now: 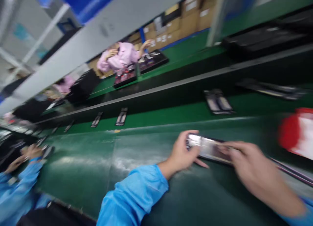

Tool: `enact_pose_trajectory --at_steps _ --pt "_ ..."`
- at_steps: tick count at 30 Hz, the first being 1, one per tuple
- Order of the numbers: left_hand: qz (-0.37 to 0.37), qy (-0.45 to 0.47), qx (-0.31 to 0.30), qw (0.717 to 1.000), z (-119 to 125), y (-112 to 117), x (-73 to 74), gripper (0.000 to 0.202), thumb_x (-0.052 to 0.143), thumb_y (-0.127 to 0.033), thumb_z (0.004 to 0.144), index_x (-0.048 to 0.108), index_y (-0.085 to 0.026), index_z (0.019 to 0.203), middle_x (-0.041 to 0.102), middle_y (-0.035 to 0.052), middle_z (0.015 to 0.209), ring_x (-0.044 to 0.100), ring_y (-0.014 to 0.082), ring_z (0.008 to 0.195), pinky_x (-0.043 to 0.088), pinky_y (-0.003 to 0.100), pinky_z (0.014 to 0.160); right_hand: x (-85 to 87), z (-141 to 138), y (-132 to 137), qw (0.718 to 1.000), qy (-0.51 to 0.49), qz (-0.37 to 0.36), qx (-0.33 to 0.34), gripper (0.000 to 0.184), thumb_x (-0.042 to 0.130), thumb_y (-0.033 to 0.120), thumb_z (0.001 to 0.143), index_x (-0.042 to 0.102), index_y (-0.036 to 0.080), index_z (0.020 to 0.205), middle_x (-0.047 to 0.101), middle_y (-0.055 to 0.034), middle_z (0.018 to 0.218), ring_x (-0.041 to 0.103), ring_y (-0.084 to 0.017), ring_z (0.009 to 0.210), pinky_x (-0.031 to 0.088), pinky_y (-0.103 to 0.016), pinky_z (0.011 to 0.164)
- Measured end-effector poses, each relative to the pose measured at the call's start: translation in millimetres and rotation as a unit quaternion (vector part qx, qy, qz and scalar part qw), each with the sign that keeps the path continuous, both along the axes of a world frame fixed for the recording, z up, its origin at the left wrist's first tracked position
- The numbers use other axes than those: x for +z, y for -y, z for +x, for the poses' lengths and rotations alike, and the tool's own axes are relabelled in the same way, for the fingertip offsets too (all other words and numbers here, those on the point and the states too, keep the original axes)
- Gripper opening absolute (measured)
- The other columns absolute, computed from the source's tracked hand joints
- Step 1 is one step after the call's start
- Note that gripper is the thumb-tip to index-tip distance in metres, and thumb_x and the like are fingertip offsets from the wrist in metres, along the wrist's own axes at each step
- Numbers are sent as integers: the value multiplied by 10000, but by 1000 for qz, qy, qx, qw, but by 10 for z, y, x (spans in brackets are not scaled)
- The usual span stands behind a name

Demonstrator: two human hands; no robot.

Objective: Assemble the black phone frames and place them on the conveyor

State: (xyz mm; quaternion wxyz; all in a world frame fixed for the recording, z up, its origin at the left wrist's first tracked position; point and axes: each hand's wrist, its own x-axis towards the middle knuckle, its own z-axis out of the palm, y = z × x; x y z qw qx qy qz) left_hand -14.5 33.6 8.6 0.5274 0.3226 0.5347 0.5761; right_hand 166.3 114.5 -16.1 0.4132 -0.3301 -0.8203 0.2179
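Just above the green bench (137,154) I hold a flat, shiny rectangular piece with a dark frame (207,148), about the size of a phone; its exact kind is unclear. My left hand (183,151) is closed around its left end, thumb on the near side. At the right end, the fingers of my right hand (249,164) are pressed together on the piece, partly smeared by motion. Long thin sticks (293,172) lie right of my right hand. Beyond my hands, a pair of flat pieces (218,102) rests on the green belt.
More flat pieces (121,116) lie spaced along the belt (156,116). A red and white object (297,133) is at the right. A co-worker in blue sleeves (26,173) works at the left. Across the line, a person in pink (122,58) is near black trays (153,61).
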Motion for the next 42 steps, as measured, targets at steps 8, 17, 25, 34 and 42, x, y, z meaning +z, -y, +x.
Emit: enact_pose_trajectory --at_steps 8,17,25,34,42 --pt "7 -39 -21 999 -64 -109 -37 574 813 -378 787 464 -261 1228 564 37 1145 686 184 904 690 344 625 199 -118 -58 993 14 88 76 180 576 161 1017 719 209 1115 768 -70 1012 686 -222 916 544 -392 834" --pt "2 -82 -4 997 -51 -112 -19 689 834 -395 785 496 -269 1372 656 54 1131 720 183 864 697 369 635 247 -76 -43 981 84 163 63 155 568 197 1033 699 160 1108 750 -99 1017 635 -227 881 491 -390 776" --pt "6 -80 2 997 -39 -114 -16 550 836 -382 795 577 -223 1254 713 59 1083 753 197 853 696 346 607 263 -81 -34 980 68 176 61 146 567 190 1044 693 141 1098 751 -90 997 632 -211 860 486 -374 750" --pt "-11 -56 32 998 -21 -117 12 521 860 -371 766 611 -204 1193 742 40 1016 761 192 796 700 376 605 270 -73 -26 976 113 173 63 177 542 200 1054 697 152 1124 740 -93 976 631 -218 896 456 -380 758" --pt "-36 -57 41 997 -3 -115 48 548 850 -406 766 612 -195 1211 742 50 1003 758 200 780 695 382 595 303 -77 -10 976 139 150 73 242 487 210 1063 704 161 1159 724 -107 989 605 -238 891 455 -401 762"
